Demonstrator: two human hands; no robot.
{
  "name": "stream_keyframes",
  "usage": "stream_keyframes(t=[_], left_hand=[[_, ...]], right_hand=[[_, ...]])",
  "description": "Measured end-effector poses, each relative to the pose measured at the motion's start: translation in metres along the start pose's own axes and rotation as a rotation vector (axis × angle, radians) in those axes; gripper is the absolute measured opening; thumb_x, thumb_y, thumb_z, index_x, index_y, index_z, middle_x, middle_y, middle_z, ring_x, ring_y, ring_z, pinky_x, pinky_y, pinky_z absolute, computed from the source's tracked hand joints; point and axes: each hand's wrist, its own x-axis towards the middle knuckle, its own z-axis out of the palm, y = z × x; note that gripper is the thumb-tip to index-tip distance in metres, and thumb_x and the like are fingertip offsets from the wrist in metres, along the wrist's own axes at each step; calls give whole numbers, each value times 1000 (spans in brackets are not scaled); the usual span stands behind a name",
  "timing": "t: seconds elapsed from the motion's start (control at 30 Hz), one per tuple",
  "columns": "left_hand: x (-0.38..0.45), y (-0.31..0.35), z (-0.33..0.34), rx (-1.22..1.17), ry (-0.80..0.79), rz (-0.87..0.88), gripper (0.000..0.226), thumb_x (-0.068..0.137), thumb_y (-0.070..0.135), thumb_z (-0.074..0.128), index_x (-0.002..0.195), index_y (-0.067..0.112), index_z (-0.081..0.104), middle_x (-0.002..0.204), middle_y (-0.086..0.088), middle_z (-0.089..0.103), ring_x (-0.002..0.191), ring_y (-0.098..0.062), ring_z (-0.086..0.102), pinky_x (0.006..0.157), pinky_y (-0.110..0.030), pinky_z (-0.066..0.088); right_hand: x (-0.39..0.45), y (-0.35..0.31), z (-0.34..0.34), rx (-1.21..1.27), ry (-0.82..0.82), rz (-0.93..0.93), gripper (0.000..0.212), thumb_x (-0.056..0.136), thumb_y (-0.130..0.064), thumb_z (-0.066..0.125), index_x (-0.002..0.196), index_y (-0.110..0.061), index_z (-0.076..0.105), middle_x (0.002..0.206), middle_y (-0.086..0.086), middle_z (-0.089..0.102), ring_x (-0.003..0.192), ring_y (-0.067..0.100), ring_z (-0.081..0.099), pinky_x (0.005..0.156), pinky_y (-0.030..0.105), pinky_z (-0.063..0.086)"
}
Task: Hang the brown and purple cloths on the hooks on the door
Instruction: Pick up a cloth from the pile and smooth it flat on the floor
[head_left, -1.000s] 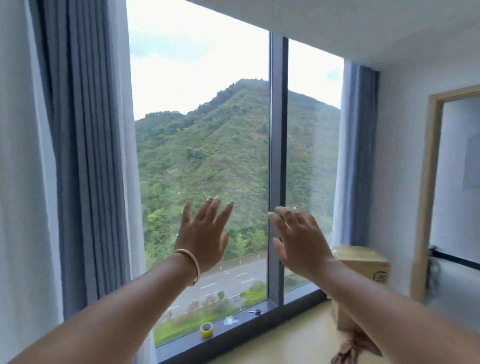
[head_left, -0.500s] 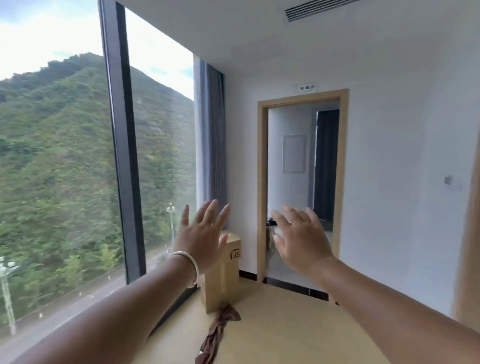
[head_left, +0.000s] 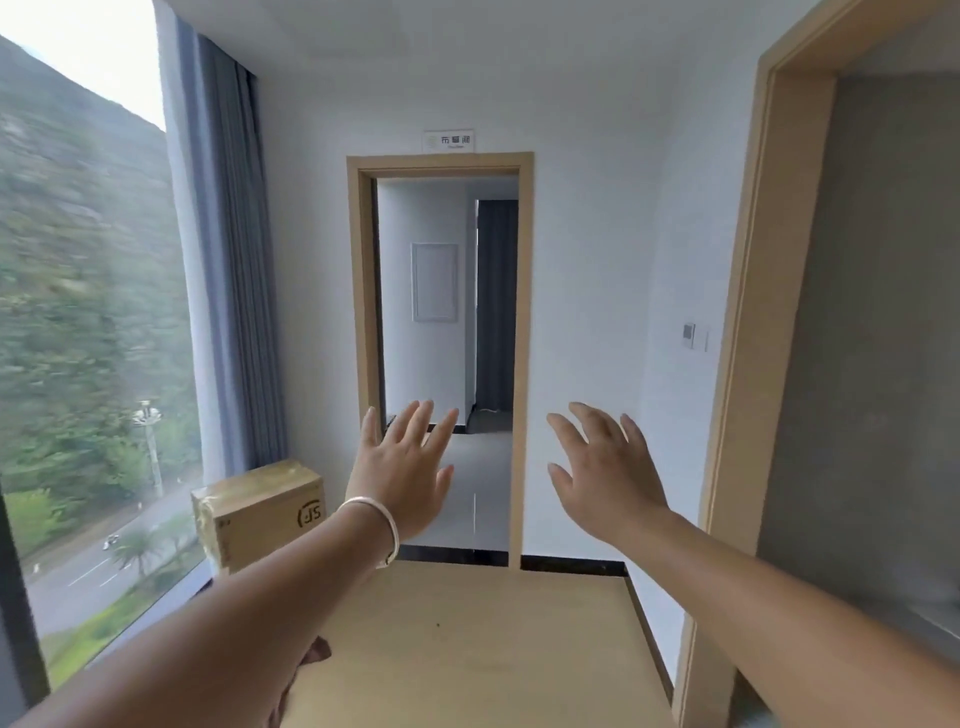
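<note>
- Far left of frame: I see a floor-to-ceiling glass window with a blurred green hillside behind it.
- Just right of it, a grey-blue pleated curtain hangs floor to ceiling.
- Lower left, below the curtain: a taped tan cardboard box sits on the light wood floor by the glass.
- Bottom left centre: a scrap of dark brown crumpled cloth lies on the floor, mostly hidden under my left forearm. I can't find the purple cloth or any hooks.
- Left hand, centre frame: raised, palm forward, fingers spread, nothing in it. A thin pale metal bangle sits on the wrist.
- Behind the hands: an open tan wood-framed doorway in the white far wall.
- Right hand, right of centre: raised, fingers spread and slightly bent, holding nothing, clear of the left hand.
- Far right: a second tan wooden frame around a grey surface.
</note>
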Motion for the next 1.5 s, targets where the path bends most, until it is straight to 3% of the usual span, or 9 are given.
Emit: stream_keyframes(t=[0.43,0.87,1.5], left_hand=[[180,-36,116,-88,106,53,66,96,56,25,152,30,1,160,-2,15,147,-24,10,115,-57,6],[262,-32,260,-105,-37,92,64,97,53,25,151,27,4,159,-3,15,147,-23,10,116,-58,7],[514,-26,466,74,-119,44,62,97,50,31,150,27,9,157,-1,20,145,-21,15,116,-57,10]], right_hand=[[155,50,92,-117,-1,140,54,97,-43,40,147,-27,26,155,3,25,140,22,25,117,45,15],[240,96,234,-110,-136,152,54,97,-44,39,146,-28,25,155,1,23,141,21,24,116,43,16],[486,224,462,1,-139,60,51,98,-39,39,146,-25,29,154,2,25,138,20,28,115,41,19]])
